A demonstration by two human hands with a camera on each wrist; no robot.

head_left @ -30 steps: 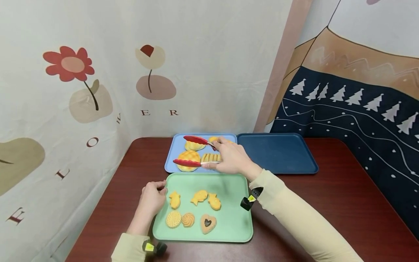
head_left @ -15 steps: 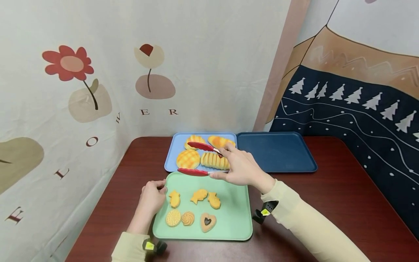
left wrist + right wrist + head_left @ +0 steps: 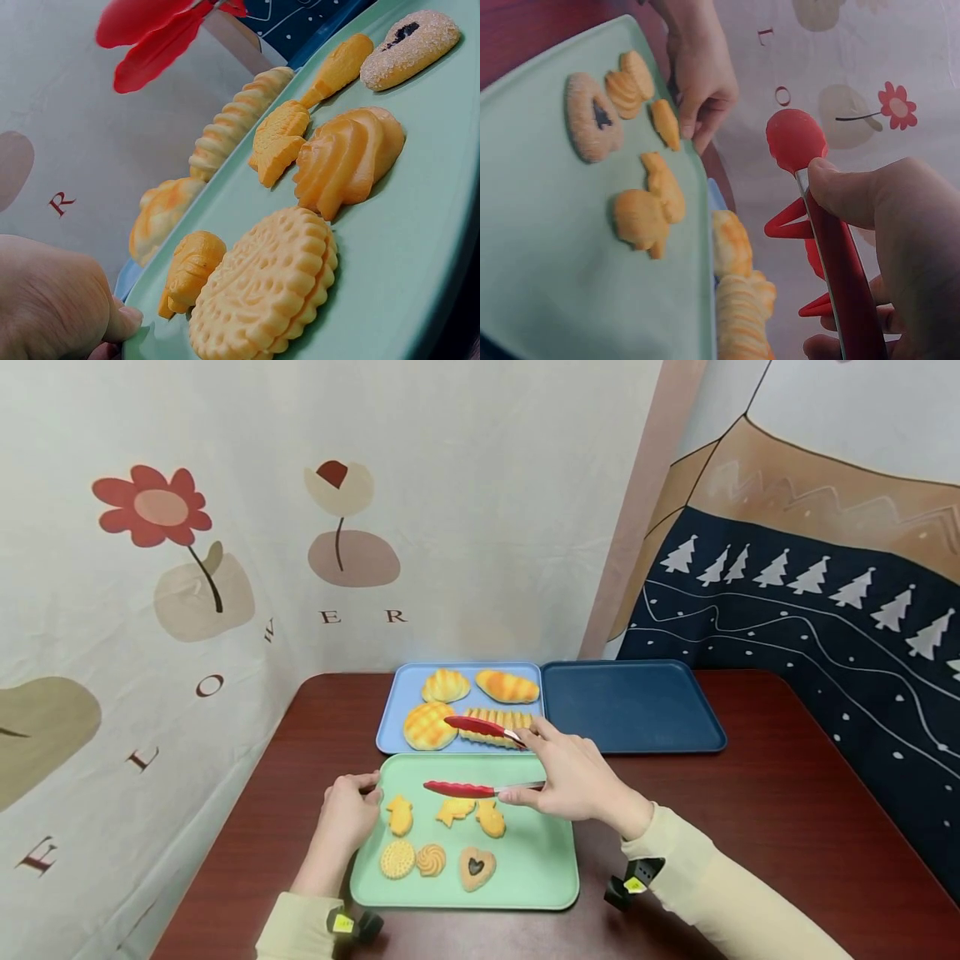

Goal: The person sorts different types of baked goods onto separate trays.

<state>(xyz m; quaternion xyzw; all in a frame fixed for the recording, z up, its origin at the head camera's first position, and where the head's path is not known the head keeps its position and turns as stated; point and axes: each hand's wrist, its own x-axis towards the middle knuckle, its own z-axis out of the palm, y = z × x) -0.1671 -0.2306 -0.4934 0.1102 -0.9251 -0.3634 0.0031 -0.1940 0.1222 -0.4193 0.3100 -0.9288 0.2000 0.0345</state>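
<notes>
My right hand [image 3: 581,777] holds red-tipped tongs [image 3: 461,790] over the back of the green tray [image 3: 536,868]. The tongs' two arms are spread, with nothing between the tips. My left hand [image 3: 349,814] pinches the green tray's left rim, thumb on top in the left wrist view. On that tray lie a heart-shaped cookie [image 3: 477,868], a swirl cookie [image 3: 431,862], a round biscuit [image 3: 397,859] and several fish-shaped crackers [image 3: 401,816]. In the right wrist view the tongs' red handle [image 3: 840,277] lies between thumb and fingers.
Behind the green tray, a light blue tray [image 3: 390,733] bears several breads, among them a round bread [image 3: 430,727] and a ridged loaf [image 3: 510,720]. Right of it, against its edge, lies a dark blue tray [image 3: 630,706]. Printed cloths [image 3: 487,527] hang behind the brown table [image 3: 765,810].
My right hand has drawn the tongs back and to the right, from above the breads to over the green tray. The tongs stay spread. My left hand has kept its place.
</notes>
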